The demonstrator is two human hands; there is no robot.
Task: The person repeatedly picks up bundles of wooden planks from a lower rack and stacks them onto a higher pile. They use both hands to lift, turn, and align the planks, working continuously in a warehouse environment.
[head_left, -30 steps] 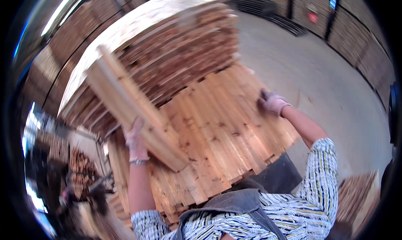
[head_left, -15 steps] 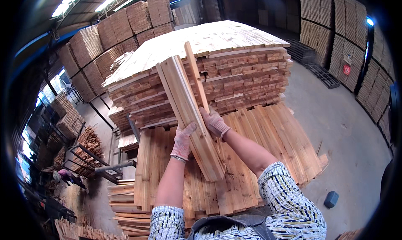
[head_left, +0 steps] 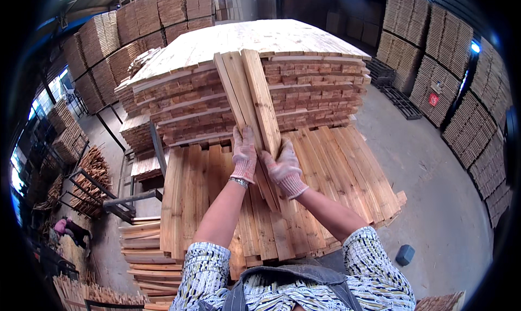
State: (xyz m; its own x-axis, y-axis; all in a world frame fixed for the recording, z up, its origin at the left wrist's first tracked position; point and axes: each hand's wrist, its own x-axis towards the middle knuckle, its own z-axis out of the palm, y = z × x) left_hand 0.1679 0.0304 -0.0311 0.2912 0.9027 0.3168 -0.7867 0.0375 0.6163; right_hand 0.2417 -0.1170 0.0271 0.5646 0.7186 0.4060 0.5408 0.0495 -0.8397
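Observation:
Between my gloved hands is a small bundle of long wooden boards (head_left: 236,86), held up at a tilt with its far end raised against the large stack. My left hand (head_left: 244,154) grips the bundle's left side. On the other side, my right hand (head_left: 284,169) is closed around the lower part of a knotty board (head_left: 261,102) that lies along the bundle's right edge. Beneath my hands spreads a layer of boards (head_left: 198,197) laid side by side. The fingers of both hands are partly hidden by the wood.
A tall stack of boards (head_left: 320,88) stands straight ahead. More boards (head_left: 149,251) are piled at the lower left, beside a metal frame (head_left: 130,200). High stacks line both sides. A dark blue block (head_left: 405,255) is on the floor at right. Another person (head_left: 71,230) bends over far left.
The knotty board has turned and come against the bundle, where before it stood apart at an angle. The bundle is more upright and its near end has drawn back beneath my hands.

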